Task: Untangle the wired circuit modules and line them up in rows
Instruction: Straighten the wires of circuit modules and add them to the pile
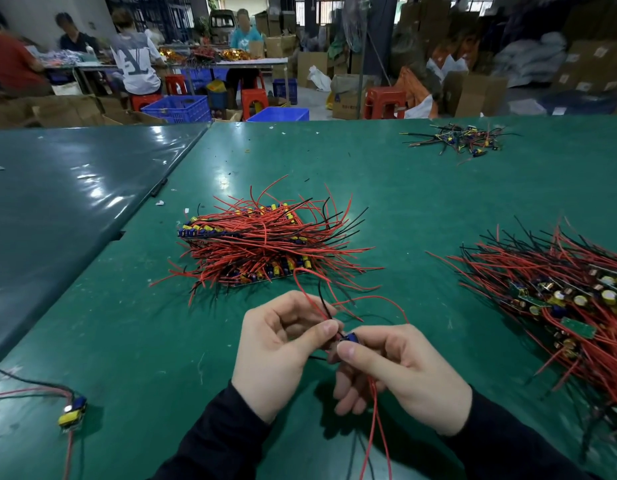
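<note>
Near the front of the green table [134,341], both my hands hold one wired circuit module [348,338], of which a blue capacitor shows. My left hand [279,351] pinches its red and black wires just left of the module. My right hand [397,372] grips the module itself between thumb and fingers; long red wires hang down from it. Beyond my hands lies a stack of modules lined up in rows [262,240], their red and black wires fanning right. A tangled heap of modules [570,299] lies at the right.
A single module [73,410] with red and black wires lies at the front left. A small pile of short-wired modules [463,138] sits far right at the back. A darker table [58,195] adjoins on the left. People work at tables beyond, among crates and stools.
</note>
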Demonstrator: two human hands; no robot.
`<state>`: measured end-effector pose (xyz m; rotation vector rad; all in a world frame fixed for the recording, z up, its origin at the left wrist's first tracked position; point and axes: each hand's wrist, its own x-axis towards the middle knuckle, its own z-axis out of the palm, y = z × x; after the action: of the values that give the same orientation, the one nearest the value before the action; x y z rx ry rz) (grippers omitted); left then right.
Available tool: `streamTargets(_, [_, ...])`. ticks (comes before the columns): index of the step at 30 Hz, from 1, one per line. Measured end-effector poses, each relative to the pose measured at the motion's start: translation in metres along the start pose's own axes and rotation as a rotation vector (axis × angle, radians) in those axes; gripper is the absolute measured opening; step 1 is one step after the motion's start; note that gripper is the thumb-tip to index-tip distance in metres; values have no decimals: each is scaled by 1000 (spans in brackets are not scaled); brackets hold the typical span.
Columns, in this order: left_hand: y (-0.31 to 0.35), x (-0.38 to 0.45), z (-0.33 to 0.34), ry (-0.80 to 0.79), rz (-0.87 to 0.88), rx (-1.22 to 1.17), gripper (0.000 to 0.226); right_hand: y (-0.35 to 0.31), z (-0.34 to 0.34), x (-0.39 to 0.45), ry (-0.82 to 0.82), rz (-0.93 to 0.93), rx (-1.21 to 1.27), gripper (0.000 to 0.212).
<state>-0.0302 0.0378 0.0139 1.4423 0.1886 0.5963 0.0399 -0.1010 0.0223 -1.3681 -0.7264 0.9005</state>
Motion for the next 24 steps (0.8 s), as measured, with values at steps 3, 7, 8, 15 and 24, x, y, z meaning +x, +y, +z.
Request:
streamTargets(3, [1, -1, 1, -43, -46, -36, 8, -1, -2, 0, -45, 28, 87, 22])
streamTargets(7, [7, 0, -3, -212, -220, -245, 13, -5, -3, -2, -122, 110, 233, 15])
streamTargets(8, [7, 0, -4, -244, -217, -235, 17, -5, -3, -2, -156, 123, 246, 19])
streamTargets(15, [11, 1, -5, -311, -193, -233, 15, -4, -4, -3, -254, 131, 245, 23])
streamTargets(24, [9, -2, -9, -445, -257, -272, 35, -2, -5, -2, -372, 108, 345, 28])
